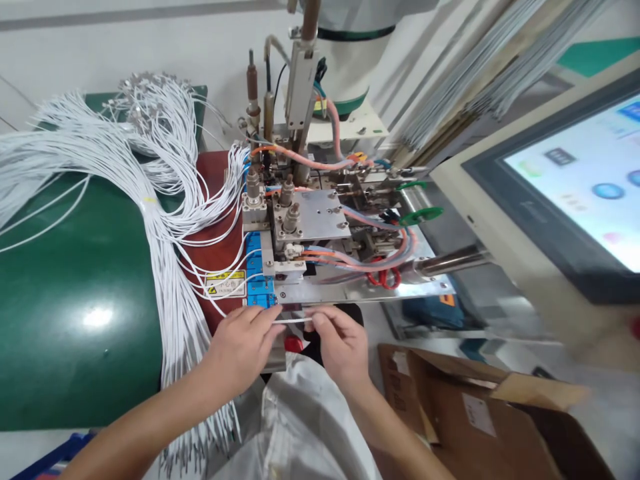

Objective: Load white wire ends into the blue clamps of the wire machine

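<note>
Near side: thin white plastic-looking cable [293,321], finger-pinched by left hand [243,348] and right hand [343,341]; probably light, pliable, best held beside its apparently hidden tip.

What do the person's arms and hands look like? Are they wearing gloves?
No gloves: the left hand and right hand are both bare. No rings, watch or bracelets show. The forearms are bare too, with no sleeves in view. Below them is a pale, whitish garment.
</note>
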The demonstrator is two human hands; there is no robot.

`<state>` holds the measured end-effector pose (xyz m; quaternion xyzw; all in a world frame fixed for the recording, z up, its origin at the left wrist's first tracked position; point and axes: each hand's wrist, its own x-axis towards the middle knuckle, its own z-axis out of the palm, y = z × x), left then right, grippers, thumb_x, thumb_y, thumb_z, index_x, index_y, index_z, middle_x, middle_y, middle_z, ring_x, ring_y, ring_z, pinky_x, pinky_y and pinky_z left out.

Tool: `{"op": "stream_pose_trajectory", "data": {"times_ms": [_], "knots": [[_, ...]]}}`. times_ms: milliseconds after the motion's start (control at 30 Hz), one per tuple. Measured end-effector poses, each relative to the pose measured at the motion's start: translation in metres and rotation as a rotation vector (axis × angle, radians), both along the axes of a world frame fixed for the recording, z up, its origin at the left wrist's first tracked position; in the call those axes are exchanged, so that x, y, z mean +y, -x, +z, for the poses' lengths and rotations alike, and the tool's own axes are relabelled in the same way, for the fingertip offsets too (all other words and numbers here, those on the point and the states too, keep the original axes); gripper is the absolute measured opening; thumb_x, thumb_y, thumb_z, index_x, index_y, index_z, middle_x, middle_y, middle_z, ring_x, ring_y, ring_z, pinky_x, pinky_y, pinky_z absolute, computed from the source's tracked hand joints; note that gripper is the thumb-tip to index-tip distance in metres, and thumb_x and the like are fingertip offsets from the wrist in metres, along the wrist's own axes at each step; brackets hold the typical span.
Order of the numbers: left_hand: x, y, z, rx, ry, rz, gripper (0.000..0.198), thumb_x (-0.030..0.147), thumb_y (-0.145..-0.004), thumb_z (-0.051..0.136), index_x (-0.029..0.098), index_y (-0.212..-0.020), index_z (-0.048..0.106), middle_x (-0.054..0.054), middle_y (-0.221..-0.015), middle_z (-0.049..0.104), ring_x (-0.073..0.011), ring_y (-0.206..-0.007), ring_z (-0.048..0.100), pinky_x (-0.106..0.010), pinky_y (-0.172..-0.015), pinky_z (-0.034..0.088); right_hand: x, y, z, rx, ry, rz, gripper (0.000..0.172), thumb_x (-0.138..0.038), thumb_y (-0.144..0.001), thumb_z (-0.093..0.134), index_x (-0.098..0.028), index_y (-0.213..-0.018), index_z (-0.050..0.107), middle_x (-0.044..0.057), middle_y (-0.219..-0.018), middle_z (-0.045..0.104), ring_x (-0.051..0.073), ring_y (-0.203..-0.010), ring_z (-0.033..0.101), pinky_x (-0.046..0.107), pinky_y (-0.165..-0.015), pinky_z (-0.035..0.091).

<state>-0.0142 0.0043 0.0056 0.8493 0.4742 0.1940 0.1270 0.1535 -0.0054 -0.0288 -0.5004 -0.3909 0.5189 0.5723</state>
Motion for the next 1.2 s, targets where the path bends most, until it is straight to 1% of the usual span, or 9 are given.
{"op": "stream_pose_trajectory", "data": {"times_ms": [67,133,267,367,500,700,967,1067,1200], "knots": [[-0.003,-0.004,-0.003,-0.099,0.100,-0.007,0.035,0.024,-0.090,0.043,0.016,-0.124,0.046,-0.008,-0.100,0.066,-0.0180,-0.086,0.063,-0.031,-0.075,0.052,0.003,0.002,0.002,-0.066,0.003,0.100,0.010,-0.027,-0.074,0.065,-0.020,-0.073,0.071,0.003,-0.068,0.066,0.014,-0.063,0.058,0.026,-0.061,0.046],[-0.005,-0.007,-0.005,-0.212,0.163,0.007,0.038,0.020,-0.091,0.040,0.019,-0.128,0.042,-0.006,-0.101,0.065,-0.0152,-0.087,0.063,-0.027,-0.077,0.053,0.004,0.005,0.003,0.011,0.021,0.110,0.014,-0.031,-0.077,0.062,-0.020,-0.079,0.070,0.002,-0.067,0.066,0.014,-0.061,0.058,0.027,-0.060,0.047],[-0.004,-0.009,-0.007,-0.433,0.308,0.140,0.028,0.017,-0.089,0.039,0.018,-0.107,0.060,-0.005,-0.091,0.067,-0.0120,-0.072,0.064,-0.023,-0.069,0.054,0.004,0.009,0.004,0.045,0.051,-0.038,0.015,-0.031,-0.078,0.059,-0.020,-0.084,0.067,0.002,-0.069,0.064,0.013,-0.060,0.057,0.027,-0.059,0.048],[-0.003,-0.009,-0.004,-0.545,0.479,0.255,0.019,0.023,-0.086,0.047,0.018,-0.090,0.065,-0.003,-0.080,0.067,-0.0117,-0.064,0.063,-0.022,-0.063,0.053,0.004,0.010,0.007,-0.108,-0.013,0.015,0.006,-0.023,-0.073,0.064,-0.020,-0.075,0.068,0.003,-0.075,0.064,0.015,-0.069,0.060,0.028,-0.064,0.049],[-0.001,-0.009,-0.002,-0.616,0.634,0.310,0.017,0.026,-0.083,0.051,0.017,-0.082,0.065,0.001,-0.065,0.063,-0.0109,-0.059,0.059,-0.021,-0.059,0.048,0.005,0.012,0.009,-0.211,-0.100,0.067,0.007,-0.019,-0.074,0.061,-0.021,-0.074,0.067,0.004,-0.075,0.063,0.016,-0.070,0.060,0.029,-0.065,0.049],[-0.001,-0.012,-0.005,-0.656,0.699,0.331,0.019,0.028,-0.084,0.049,0.016,-0.081,0.063,0.002,-0.063,0.059,-0.0100,-0.055,0.054,-0.021,-0.056,0.044,0.004,0.018,0.006,-0.309,-0.154,0.053,0.008,-0.017,-0.076,0.057,-0.020,-0.071,0.062,0.002,-0.071,0.059,0.014,-0.066,0.056,0.027,-0.062,0.047],[-0.007,-0.016,-0.009,-0.707,0.645,0.373,0.017,0.028,-0.086,0.047,0.017,-0.083,0.059,0.001,-0.073,0.062,-0.0113,-0.065,0.055,-0.022,-0.063,0.044,0.003,0.037,0.007,-0.154,0.033,-0.052,0.011,-0.025,-0.076,0.057,-0.018,-0.068,0.058,0.002,-0.069,0.055,0.013,-0.062,0.052,0.025,-0.056,0.046],[-0.006,-0.014,-0.007,-0.753,0.713,0.364,0.016,0.027,-0.085,0.047,0.016,-0.079,0.058,0.001,-0.070,0.062,-0.0112,-0.064,0.056,-0.022,-0.063,0.044,0.004,0.036,0.009,-0.096,0.051,-0.016,0.012,-0.027,-0.075,0.058,-0.018,-0.067,0.058,0.001,-0.068,0.054,0.011,-0.057,0.051,0.024,-0.052,0.045],[-0.002,-0.012,-0.007,-0.890,0.868,0.334,0.018,0.029,-0.084,0.049,0.015,-0.076,0.056,0.000,-0.069,0.062,-0.0102,-0.057,0.055,-0.022,-0.059,0.045,0.008,0.028,0.009,0.060,0.117,0.132,0.015,-0.030,-0.074,0.060,-0.017,-0.067,0.058,-0.001,-0.063,0.053,0.009,-0.051,0.049,0.023,-0.048,0.044]]}}
